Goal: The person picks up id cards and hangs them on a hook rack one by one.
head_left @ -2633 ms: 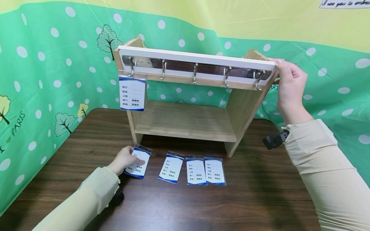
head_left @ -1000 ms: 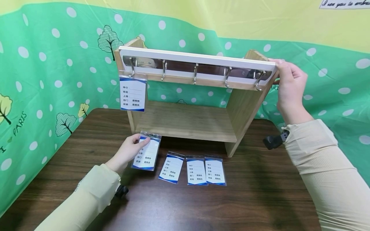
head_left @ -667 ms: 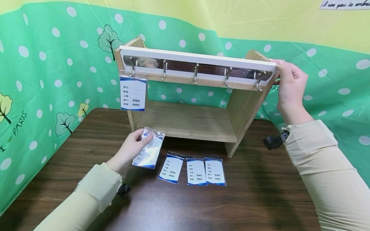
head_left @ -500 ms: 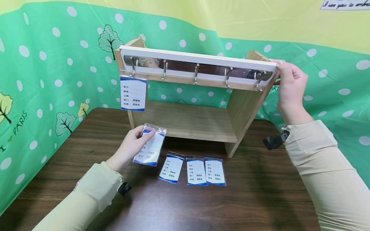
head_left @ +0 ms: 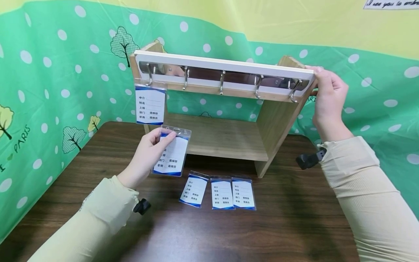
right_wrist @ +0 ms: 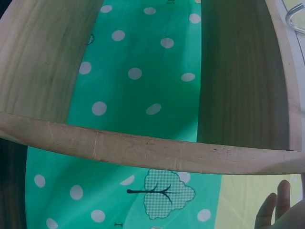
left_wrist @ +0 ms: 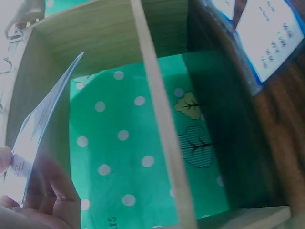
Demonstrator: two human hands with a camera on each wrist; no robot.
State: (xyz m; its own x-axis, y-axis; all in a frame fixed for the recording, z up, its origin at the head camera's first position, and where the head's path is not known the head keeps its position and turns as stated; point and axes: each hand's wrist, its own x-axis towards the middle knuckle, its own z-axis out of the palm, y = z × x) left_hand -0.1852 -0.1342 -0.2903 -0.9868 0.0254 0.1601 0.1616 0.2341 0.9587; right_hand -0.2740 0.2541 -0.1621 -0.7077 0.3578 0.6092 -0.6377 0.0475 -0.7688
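Held badge (head_left: 173,156): raised over the table (head_left: 183,233), on the near side of the rack (head_left: 226,138), below and slightly right of the hung badge (head_left: 150,105).
Badge feel: probably light and fairly stiff, with a slick plastic sleeve that could slip or crease.
Badge grip spot: likely best a top corner or side edge, pinched gently.
Left hand (head_left: 144,154): pinching the badge's upper left, thumb across its front, little gap between.
Right hand (head_left: 330,96): grasping the rack's upper right corner, some fingers hidden behind.
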